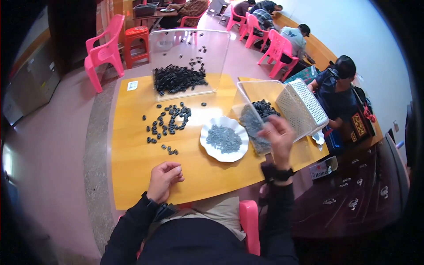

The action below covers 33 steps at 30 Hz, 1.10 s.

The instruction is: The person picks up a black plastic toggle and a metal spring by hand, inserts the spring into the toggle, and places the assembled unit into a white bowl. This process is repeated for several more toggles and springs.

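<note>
My left hand [165, 180] is near the front edge of the yellow table [128, 176], its thumb and fingers closed together; anything in them is hidden. Just beyond it, small black oval ring-like pieces [170, 121] lie scattered. My right hand [278, 136] hovers over the near side of a clear plastic bin [260, 87], slightly blurred, fingers curled into a pinch; I cannot make out what they hold. That bin contains black pieces [265, 109] and a bag-like grey heap. Between my hands stands a white scalloped dish [206, 148] of tiny grey-blue parts [224, 138].
A tilted clear bin [216, 53] of black pieces stands at the table's far side. Beside the right bin is a white perforated basket [309, 104]. A person [338, 92] sits to the right. Pink chairs [110, 48] and other seated people are farther back.
</note>
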### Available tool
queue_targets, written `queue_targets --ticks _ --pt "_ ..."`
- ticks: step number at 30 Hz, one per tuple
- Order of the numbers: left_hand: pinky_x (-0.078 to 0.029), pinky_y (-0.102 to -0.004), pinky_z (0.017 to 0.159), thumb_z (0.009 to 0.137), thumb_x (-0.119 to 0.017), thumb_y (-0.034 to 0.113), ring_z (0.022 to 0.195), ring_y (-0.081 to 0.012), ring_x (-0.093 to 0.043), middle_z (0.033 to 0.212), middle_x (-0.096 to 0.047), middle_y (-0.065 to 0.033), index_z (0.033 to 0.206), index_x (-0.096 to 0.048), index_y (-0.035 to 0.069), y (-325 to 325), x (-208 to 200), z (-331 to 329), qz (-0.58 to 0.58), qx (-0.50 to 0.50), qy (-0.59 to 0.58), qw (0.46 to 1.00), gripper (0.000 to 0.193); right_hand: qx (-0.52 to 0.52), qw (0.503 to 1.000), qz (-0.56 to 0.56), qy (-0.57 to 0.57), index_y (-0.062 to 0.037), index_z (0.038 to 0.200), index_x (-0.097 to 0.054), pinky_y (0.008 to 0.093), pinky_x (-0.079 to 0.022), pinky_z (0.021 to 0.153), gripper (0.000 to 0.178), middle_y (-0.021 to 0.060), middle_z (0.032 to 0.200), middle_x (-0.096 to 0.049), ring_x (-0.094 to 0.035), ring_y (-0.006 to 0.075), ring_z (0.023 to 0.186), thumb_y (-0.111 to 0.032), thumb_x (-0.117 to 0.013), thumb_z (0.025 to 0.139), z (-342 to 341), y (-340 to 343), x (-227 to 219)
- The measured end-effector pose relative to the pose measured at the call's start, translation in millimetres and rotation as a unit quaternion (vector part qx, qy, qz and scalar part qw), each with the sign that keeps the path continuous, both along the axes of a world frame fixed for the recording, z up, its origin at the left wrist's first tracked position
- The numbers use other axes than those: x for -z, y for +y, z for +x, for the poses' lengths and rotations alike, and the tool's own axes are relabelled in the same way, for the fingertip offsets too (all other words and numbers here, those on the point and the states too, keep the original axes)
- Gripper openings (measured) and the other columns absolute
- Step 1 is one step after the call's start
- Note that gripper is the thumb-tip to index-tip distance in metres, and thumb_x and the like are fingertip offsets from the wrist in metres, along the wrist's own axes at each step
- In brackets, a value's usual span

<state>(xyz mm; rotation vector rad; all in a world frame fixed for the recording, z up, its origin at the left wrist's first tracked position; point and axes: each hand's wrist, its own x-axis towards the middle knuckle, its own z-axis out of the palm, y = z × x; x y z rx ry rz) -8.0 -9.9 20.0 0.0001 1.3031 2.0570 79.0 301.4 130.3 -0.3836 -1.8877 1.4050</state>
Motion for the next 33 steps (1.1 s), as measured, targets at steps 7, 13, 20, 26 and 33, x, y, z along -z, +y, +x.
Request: queue_targets --ticks 7,13,20,26,33 --pt "-0.054 -0.026 0.068 0.087 -0.064 0.009 0.072 -0.0114 -0.06 0.082 -0.06 -0.0032 0.1 -0.059 0.001 1 6 -9 0.013 -0.017 -0.003 1.0 0.016 0.149 0.978 0.134 -0.051 0.0056 0.106 -0.061 0.0198 -0.042 0.05 0.023 0.0014 0.072 -0.061 -0.052 0.0064 0.055 -0.007 -0.062 0.086 9 31 -5" --pt "-0.055 -0.0256 0.067 0.087 -0.062 0.008 0.071 -0.0108 -0.06 0.082 -0.06 -0.0028 0.098 -0.059 0.001 -5 11 -13 0.035 -0.045 -0.01 0.998 0.013 -0.082 0.962 0.233 -0.112 0.0015 0.084 -0.066 0.0258 -0.047 0.056 0.009 0.0124 0.068 -0.064 -0.062 0.0161 0.06 -0.006 -0.065 0.08 -47 -49 37" --pt "-0.055 -0.0251 0.067 0.087 -0.062 0.007 0.071 -0.0104 -0.061 0.081 -0.061 -0.0025 0.096 -0.06 0.002 -9 13 -17 0.041 -0.065 -0.025 0.997 0.01 -0.205 0.849 0.422 -0.244 -0.0067 0.087 -0.069 0.0419 -0.05 0.07 0.016 0.0154 0.083 -0.066 -0.063 0.0342 0.08 -0.017 -0.063 0.077 -135 -97 64" --pt "-0.054 -0.0245 0.066 0.087 -0.061 0.007 0.072 -0.0104 -0.06 0.082 -0.06 -0.0031 0.101 -0.058 0.001 -8 15 -21 0.048 -0.078 -0.037 0.995 0.016 -0.228 0.78 0.487 -0.32 -0.0083 0.093 -0.068 0.0434 -0.05 0.07 0.02 0.0163 0.083 -0.066 -0.063 0.0356 0.081 -0.016 -0.062 0.076 -178 -98 76" --pt "-0.052 -0.0254 0.066 0.087 -0.06 0.007 0.071 -0.0111 -0.059 0.083 -0.059 -0.004 0.103 -0.052 0.002 -14 16 -33 0.061 -0.163 -0.051 0.983 0.019 -0.31 0.807 0.402 -0.302 -0.0035 0.097 -0.068 0.0371 -0.049 0.071 0.025 0.012 0.084 -0.066 -0.063 0.0305 0.08 -0.018 -0.066 0.076 -147 -131 75"
